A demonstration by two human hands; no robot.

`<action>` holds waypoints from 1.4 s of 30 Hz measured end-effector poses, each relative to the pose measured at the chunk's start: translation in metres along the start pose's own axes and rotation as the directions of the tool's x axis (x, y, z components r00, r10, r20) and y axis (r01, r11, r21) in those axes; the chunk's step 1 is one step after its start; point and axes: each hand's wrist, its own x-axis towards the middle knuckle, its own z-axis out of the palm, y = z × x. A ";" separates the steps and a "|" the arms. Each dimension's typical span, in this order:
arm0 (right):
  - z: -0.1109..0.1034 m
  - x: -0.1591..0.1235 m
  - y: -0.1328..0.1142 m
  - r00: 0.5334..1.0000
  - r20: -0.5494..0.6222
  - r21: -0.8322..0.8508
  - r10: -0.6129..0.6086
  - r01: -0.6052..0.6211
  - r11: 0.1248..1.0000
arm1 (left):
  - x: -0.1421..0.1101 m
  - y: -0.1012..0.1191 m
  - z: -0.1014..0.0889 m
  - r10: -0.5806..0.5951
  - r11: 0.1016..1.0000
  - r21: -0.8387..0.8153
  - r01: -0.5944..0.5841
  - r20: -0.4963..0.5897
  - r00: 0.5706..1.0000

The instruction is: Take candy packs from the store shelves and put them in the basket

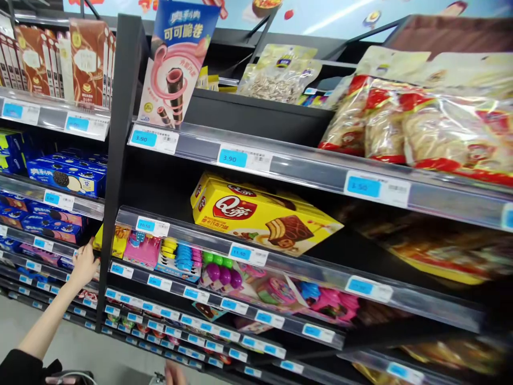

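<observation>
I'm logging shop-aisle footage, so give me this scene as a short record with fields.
place: shop shelves with blue-and-white price labels
left hand: fingers at a yellow package, left of the dark post; grip unclear
right hand: blurred, at the bottom edge
upper right shelf: red-trimmed bags
below it: yellow box
left bay: blue cookie boxes

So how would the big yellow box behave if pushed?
The yellow box would probably stay stiff, judging by its straight, crisp edges. Its flat sides make rolling unlikely; sliding seems likelier. The smooth printed face might feel slightly slippery.
</observation>
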 end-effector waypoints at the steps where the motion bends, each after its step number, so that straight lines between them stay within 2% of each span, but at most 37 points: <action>1: 0.011 0.017 -0.007 0.999 0.025 -0.015 -0.037 0.037 0.999 | 0.000 -0.001 0.002 0.008 1.000 0.019 -0.008 0.010 1.000; 3: 0.031 0.054 -0.031 0.984 0.065 -0.108 -0.165 0.172 0.979 | -0.001 -0.001 0.005 0.028 0.998 0.057 -0.029 0.015 0.999; 4: 0.042 0.072 -0.047 0.966 0.048 -0.218 -0.254 0.258 0.941 | -0.002 -0.002 0.006 0.045 0.996 0.077 -0.046 0.015 0.999; 5: 0.052 0.089 -0.064 0.954 -0.030 -0.348 -0.298 0.269 0.898 | -0.003 -0.003 0.006 0.067 0.993 0.097 -0.068 0.014 0.998; 8: 0.088 0.124 -0.109 0.948 -0.201 -0.482 -0.247 0.124 0.868 | -0.005 -0.006 0.006 0.146 0.977 0.153 -0.146 0.011 0.989; 10: 0.113 0.133 -0.125 0.936 -0.290 -0.523 -0.199 0.019 0.852 | -0.005 -0.009 0.006 0.194 0.964 0.183 -0.191 0.006 0.981; 13: 0.142 0.135 -0.131 0.920 -0.344 -0.569 -0.186 -0.047 0.821 | -0.004 -0.013 0.006 0.250 0.945 0.220 -0.242 -0.007 0.968; 15: 0.151 0.134 -0.130 0.915 -0.357 -0.600 -0.189 -0.070 0.797 | -0.004 -0.014 0.006 0.279 0.933 0.243 -0.266 -0.018 0.960; 18: 0.150 0.135 -0.133 0.915 -0.353 -0.612 -0.195 -0.069 0.788 | -0.003 -0.016 0.007 0.309 0.917 0.274 -0.289 -0.030 0.951; 23: 0.135 0.159 -0.143 0.942 -0.223 -0.497 -0.250 0.111 0.861 | -0.002 -0.017 0.013 0.336 0.902 0.302 -0.309 -0.043 0.941; 25: 0.131 0.173 -0.143 0.945 -0.200 -0.469 -0.259 0.140 0.872 | -0.001 -0.018 0.016 0.343 0.899 0.309 -0.311 -0.055 0.938; 29: 0.129 0.192 -0.141 0.940 -0.245 -0.395 -0.236 0.125 0.910 | -0.001 -0.019 0.019 0.365 0.885 0.338 -0.321 -0.073 0.928; 33: 0.130 0.198 -0.142 0.928 -0.319 -0.249 -0.193 0.115 0.962 | 0.000 -0.023 0.022 0.382 0.875 0.347 -0.338 -0.067 0.922; 38: 0.125 0.181 -0.146 0.920 -0.362 0.040 -0.152 0.178 0.983 | 0.001 -0.027 0.025 0.371 0.905 0.250 -0.344 -0.069 0.926; 40: 0.118 0.158 -0.148 0.928 -0.359 0.177 -0.105 0.178 0.968 | -0.005 -0.026 0.017 0.345 0.935 0.141 -0.327 -0.131 0.930; 42: 0.108 0.127 -0.151 0.943 -0.329 0.309 -0.049 0.156 0.938 | -0.019 -0.024 0.000 0.303 0.948 -0.047 -0.315 -0.168 0.938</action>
